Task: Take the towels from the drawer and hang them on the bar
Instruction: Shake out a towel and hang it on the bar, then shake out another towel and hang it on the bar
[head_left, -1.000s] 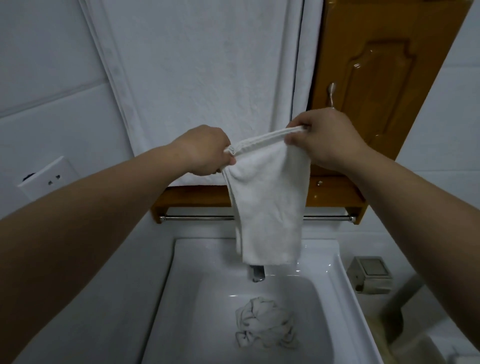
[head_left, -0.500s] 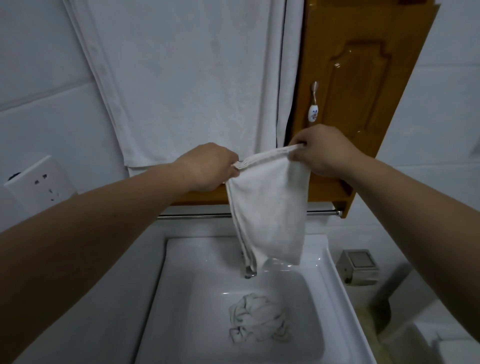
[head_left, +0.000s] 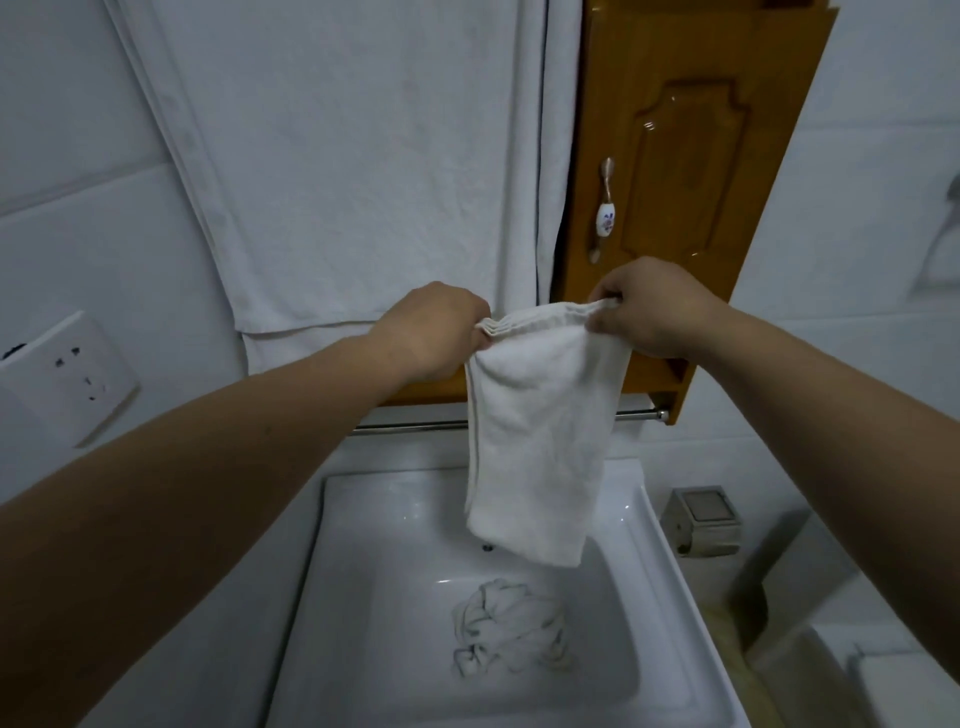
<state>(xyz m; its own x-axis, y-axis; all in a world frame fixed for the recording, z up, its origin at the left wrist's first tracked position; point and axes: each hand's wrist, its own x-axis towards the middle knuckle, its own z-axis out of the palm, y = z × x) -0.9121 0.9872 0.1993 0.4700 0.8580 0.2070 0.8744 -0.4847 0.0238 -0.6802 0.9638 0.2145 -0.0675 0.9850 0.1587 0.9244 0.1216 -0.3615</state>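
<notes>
Towel, white and folded, hangs free from its top edge, held above and in front of the bar. Its body covers the bar's middle stretch; whether cloth touches metal cannot be told.

Sink below the bar: one crumpled cloth lies in the basin, apart from the towel's lower edge, which hangs over the back part of the basin.

Bar runs level under a wooden cabinet. Bare metal shows to the left of the towel, plus a short length to the right, up to the end bracket. Big wall towel hangs flat above the bar's left part. Wall socket sits well to the left of the bar.

Grip:
- Left hand is clenched on the top left corner, with the layered edges bunched at the fingers.
- Right hand pinches the top right corner, fingers curled.
- Top edge is stretched between the two hands, slightly higher at the right.
</notes>
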